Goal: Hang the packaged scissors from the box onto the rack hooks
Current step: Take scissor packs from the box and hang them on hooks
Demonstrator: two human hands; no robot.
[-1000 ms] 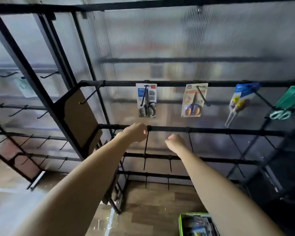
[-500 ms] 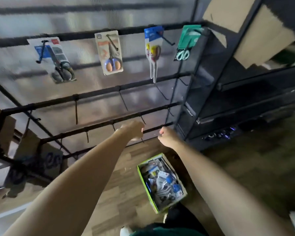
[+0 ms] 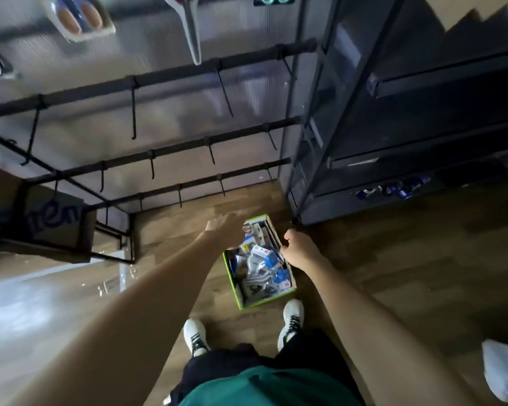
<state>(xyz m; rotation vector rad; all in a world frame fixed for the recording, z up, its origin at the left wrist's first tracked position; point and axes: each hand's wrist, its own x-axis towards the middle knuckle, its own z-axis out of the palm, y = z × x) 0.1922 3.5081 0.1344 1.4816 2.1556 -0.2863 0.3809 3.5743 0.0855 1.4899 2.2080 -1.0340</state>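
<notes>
Fetch step, not the hanging step: both arms were stretched down toward the box [image 3: 260,301], a green-edged carton on the wood floor just ahead of the person's white shoes [image 3: 194,335]. Packaged scissors [image 3: 263,266] lay jumbled inside, blue and white cards overlapping, no single pack clearly on top. The left hand [image 3: 228,231] was blurred over the box's far left corner, fingers spread fairly wide and reaching forward, holding nothing as far as could be seen. The right hand [image 3: 298,249] sat at the box's right rim with its fingers curled in; whether it pinched the rim or held nothing could not be told, no pack showed in it. Neither hand appeared to have a pack, so judged as reach-in, pick not done. The rack [image 3: 170,76] stood above and to the left, three lower bars with bare hooks [image 3: 133,112]; at the top edge some hung packs [image 3: 79,17] were cut off by the frame, so part of the top row was filled. A dark shelf unit [image 3: 408,112] stood at the right, and a cardboard piece [image 3: 50,224] with blue lettering at the left. Next move probably called for one hand to go down into the pile, single out one pack by its card, pull it free without dragging its neighbours, then lift to a bare hook and line up the card's hang hole. Hole position was too small to see from here.
</notes>
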